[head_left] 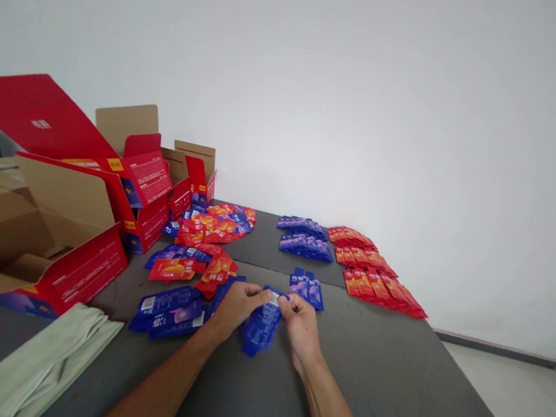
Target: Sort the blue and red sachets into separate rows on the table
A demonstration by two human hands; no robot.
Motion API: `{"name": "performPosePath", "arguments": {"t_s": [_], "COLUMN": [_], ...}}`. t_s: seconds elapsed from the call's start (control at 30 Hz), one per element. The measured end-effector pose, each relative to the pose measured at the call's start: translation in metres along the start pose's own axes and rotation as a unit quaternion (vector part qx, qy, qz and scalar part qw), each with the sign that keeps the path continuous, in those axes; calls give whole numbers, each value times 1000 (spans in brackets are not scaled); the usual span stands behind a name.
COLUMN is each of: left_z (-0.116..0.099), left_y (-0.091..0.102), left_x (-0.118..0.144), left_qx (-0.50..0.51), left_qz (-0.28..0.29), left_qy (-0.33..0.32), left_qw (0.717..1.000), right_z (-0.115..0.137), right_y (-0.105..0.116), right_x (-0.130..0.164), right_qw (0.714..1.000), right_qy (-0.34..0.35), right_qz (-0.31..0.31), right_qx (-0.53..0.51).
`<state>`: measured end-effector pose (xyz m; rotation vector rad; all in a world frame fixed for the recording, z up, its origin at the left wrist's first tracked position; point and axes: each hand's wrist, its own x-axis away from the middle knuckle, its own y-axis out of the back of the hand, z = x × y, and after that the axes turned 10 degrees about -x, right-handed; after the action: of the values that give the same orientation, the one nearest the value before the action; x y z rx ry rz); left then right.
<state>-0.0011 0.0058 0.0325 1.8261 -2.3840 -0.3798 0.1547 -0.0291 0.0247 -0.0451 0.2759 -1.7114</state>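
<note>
Left hand (pixel 237 305) and right hand (pixel 301 321) both pinched shut on blue sachet stack (pixel 261 327), near centre of grey table (pixel 389 382) | square edges before laying by small blue pile (pixel 307 288) just beyond.

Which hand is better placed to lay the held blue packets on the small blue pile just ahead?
Right, probably. Both hands grip the blue packets, but the right hand sits just below the small blue pile; the left hand is farther, beside loose packets.
</note>
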Motion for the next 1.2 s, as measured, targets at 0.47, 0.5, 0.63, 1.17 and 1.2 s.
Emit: {"name": "performPosePath", "arguments": {"t_s": [0.47,0.5,0.63,1.17,1.2], "left_z": [10,12,18,7,4], "left_y": [-4,-3,3,23,23], "left_x": [-12,-14,-14,-9,-8], "left_qx": [46,47,14,-147,-151], "left_qz": [-72,-93,-117,8,16], "left_qy": [45,65,124,-115,-131], "left_qw": [995,992,985,982,980], "right_z": [4,4,2,14,14], "right_y": [9,8,-1,7,9], "right_x": [-2,0,5,-1,-2], "right_qw": [977,963,905,874,875], "right_qy": [169,217,363,321,313], "right_qz": [-36,-23,46,5,-3], "right_qx": [129,156,216,366,369]}}
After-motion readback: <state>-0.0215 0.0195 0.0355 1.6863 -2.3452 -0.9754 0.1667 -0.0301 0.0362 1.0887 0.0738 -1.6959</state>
